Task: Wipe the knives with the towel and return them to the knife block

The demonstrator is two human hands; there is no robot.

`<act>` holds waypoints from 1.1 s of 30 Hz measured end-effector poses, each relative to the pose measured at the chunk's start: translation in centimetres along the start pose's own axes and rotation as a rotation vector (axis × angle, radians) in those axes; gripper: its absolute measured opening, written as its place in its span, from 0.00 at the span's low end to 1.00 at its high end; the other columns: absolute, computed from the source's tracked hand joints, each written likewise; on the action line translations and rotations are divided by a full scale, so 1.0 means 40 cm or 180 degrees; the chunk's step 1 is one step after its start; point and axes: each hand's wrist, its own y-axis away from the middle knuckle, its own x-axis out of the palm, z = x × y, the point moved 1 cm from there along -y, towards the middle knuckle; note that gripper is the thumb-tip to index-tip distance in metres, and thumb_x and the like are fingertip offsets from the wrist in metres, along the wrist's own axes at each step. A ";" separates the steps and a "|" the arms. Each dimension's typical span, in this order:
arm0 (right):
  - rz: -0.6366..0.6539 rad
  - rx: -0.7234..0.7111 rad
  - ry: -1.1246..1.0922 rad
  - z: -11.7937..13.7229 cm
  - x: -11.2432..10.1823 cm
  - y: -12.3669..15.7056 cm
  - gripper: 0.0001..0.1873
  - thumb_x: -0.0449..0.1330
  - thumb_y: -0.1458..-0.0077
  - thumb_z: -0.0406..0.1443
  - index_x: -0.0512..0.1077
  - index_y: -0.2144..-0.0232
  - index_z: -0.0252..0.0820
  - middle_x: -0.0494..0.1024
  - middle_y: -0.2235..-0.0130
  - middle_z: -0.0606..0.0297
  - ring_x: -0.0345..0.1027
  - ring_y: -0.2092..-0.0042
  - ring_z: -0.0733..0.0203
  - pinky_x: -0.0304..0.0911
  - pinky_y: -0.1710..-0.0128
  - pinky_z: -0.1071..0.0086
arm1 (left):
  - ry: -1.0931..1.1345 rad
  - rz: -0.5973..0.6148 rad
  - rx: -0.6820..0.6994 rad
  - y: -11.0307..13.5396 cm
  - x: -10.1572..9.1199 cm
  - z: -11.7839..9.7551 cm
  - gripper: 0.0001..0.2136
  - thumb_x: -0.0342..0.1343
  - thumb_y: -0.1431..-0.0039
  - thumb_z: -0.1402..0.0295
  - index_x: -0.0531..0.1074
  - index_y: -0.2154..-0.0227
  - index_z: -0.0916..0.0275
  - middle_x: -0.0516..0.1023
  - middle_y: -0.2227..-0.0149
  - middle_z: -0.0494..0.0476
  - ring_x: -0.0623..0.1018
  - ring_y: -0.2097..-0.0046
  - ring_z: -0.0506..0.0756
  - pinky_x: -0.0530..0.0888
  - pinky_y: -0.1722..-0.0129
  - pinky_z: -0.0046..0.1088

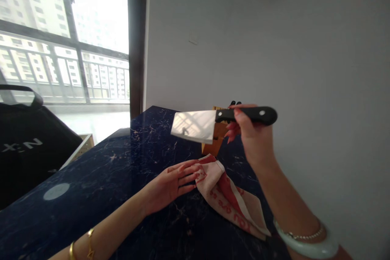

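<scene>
My right hand (254,138) is closed around the black riveted handle of a cleaver (195,125). Its broad, shiny blade points left, above the table. My left hand (175,180) is lower down, palm partly turned up and fingers stretched out. Those fingertips touch the edge of a pink and red towel (219,195) with red lettering, which lies crumpled and partly folded. Behind the cleaver and my right hand stands a wooden knife block (210,148), partly hidden, with black handles (236,103) showing at its top.
The dark blue marbled table (115,162) reaches to a grey wall (274,48) behind and to the right. A black bag (27,146) with white lettering stands at the left. Near the table's left edge is a pale round spot (56,191). A large window (97,36) is beyond.
</scene>
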 end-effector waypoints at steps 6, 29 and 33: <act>-0.0420 -0.1351 0.1360 0.112 -0.099 -0.198 0.11 0.55 0.50 0.39 0.72 0.68 0.37 0.69 0.80 0.68 0.61 0.84 0.71 0.54 0.88 0.77 | -0.0632 -0.0379 -0.0041 -0.007 -0.010 -0.001 0.16 0.54 0.45 0.76 0.68 0.52 0.65 0.76 0.59 0.60 0.75 0.60 0.51 0.70 0.61 0.23; 0.0476 -0.0067 0.3665 -0.016 0.044 -0.445 0.16 0.60 0.59 0.45 0.69 0.76 0.36 0.72 0.75 0.57 0.67 0.62 0.50 0.59 0.58 0.53 | -0.0693 -0.0761 0.0112 -0.014 -0.061 0.002 0.13 0.54 0.47 0.73 0.71 0.58 0.61 0.71 0.52 0.57 0.74 0.64 0.49 0.69 0.64 0.23; 0.0684 0.0130 0.3988 -0.090 0.049 -0.419 0.22 0.61 0.62 0.51 0.67 0.77 0.35 0.73 0.69 0.52 0.62 0.55 0.45 0.48 0.54 0.44 | -0.0659 -0.0884 0.0164 -0.011 -0.060 -0.003 0.12 0.53 0.48 0.72 0.71 0.59 0.61 0.70 0.52 0.57 0.74 0.64 0.49 0.69 0.64 0.23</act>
